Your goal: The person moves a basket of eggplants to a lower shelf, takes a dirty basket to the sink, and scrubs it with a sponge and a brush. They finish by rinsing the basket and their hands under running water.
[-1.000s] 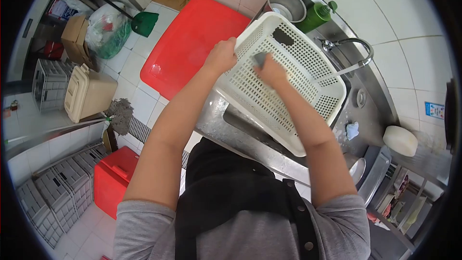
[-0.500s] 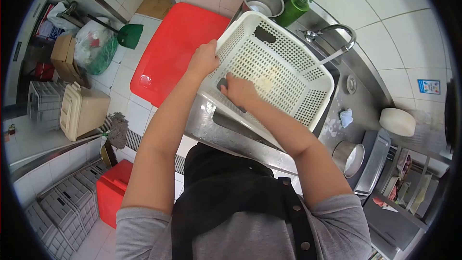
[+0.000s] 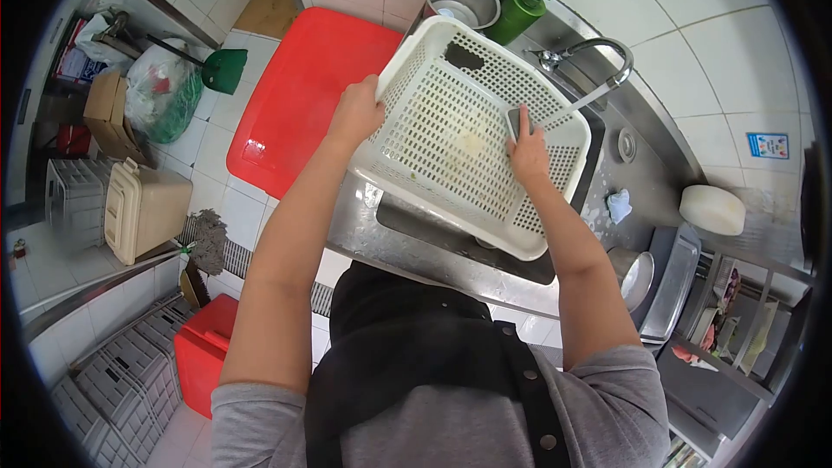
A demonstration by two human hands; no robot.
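Note:
A white perforated plastic basket (image 3: 433, 104) sits tilted over the steel sink (image 3: 416, 224), with a ragged dark hole in its far wall. My left hand (image 3: 357, 113) is closed round the basket's left rim. Inside the basket, my right hand (image 3: 529, 156) holds a dark grey scouring pad (image 3: 517, 124) against the right part, by the far wall. Water seems to run from the curved faucet (image 3: 624, 56) into the basket's far right corner. Pale stains mark the basket's bottom.
Behind the basket stand a steel bowl (image 3: 464, 0) and a green pump bottle (image 3: 521, 10). A red lid (image 3: 303, 95) lies to the left. On the right counter are a blue-white cloth (image 3: 619, 205), a steel pot (image 3: 637, 277) and a metal tray (image 3: 674, 286).
My right hand has moved with the pad from the basket's near left side across to its far right. The basket has shifted slightly; my left hand keeps its hold on the rim.

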